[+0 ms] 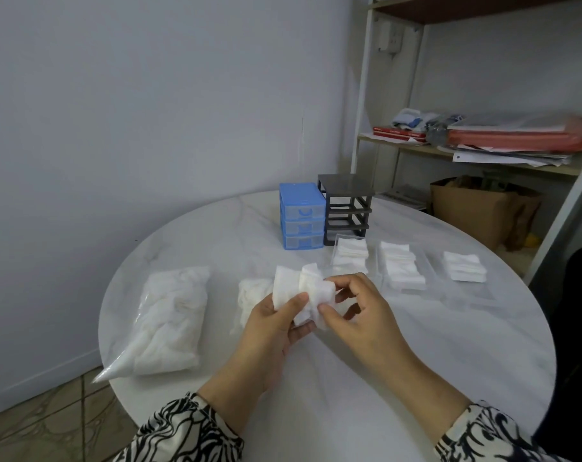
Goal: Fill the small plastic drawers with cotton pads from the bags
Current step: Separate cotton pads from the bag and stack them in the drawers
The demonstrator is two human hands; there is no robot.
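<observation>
Both hands at centre frame work one bunch of cotton pads (303, 295). Left hand (269, 331) grips the bunch from below, thumb pressed over it; right hand (363, 315) pinches its right edge between thumb and fingertips. Bunch held above the table (383, 378), not touching it.

Progress, judged from layout: three clear drawers lie pulled out, right of centre. Near drawer (349, 255) and middle drawer (401, 268) each hold a stack of pads; far-right drawer (464, 266) holds a smaller stack. Fill level hard to gauge, walls nearly invisible. Grey frame (346, 208), upper centre, stands with slots vacant, so drawers are still to go back. Blue cabinet (301, 216) just left of it has all three drawers shut; contents cannot be told.

Supply left: a full bag (169, 318) at left of frame, a smaller bag (253, 295) partly behind the left hand.

Writing: none readable on bags, cabinets or drawers; red items on the shelf (466, 151) at upper right too blurred to read
</observation>
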